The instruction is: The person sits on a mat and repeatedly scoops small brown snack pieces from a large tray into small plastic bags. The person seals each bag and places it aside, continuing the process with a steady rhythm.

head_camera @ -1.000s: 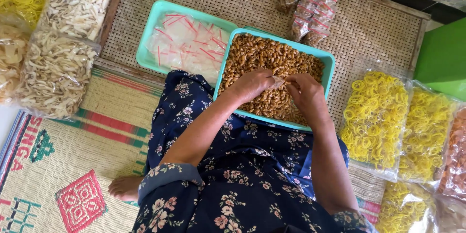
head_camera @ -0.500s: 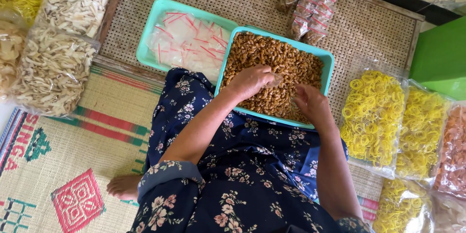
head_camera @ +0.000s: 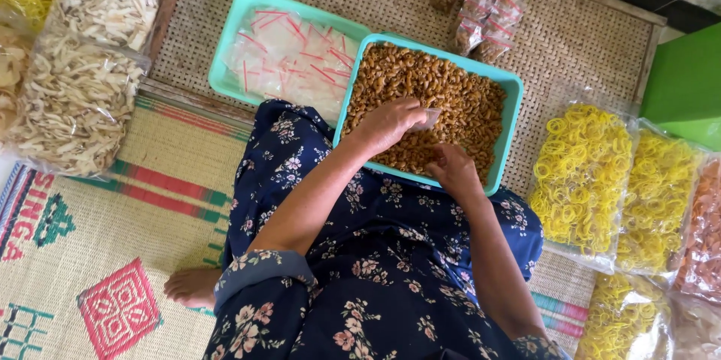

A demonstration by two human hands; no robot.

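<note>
Filling step: left hand (head_camera: 390, 123) holds small clear bag (head_camera: 429, 118) over teal tray (head_camera: 511, 138); right hand (head_camera: 452, 168) fingers cupped in brown snacks (head_camera: 443, 93). Next, likely scooping into bag.

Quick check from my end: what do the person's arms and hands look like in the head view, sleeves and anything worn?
Both arms wear sleeves of dark navy cloth printed with small pink and white flowers. The left sleeve ends in a turned-back cuff near the elbow, leaving the forearm bare. The left hand and right hand are bare: no gloves, and no rings, bracelets or watch that I can make out.
</note>
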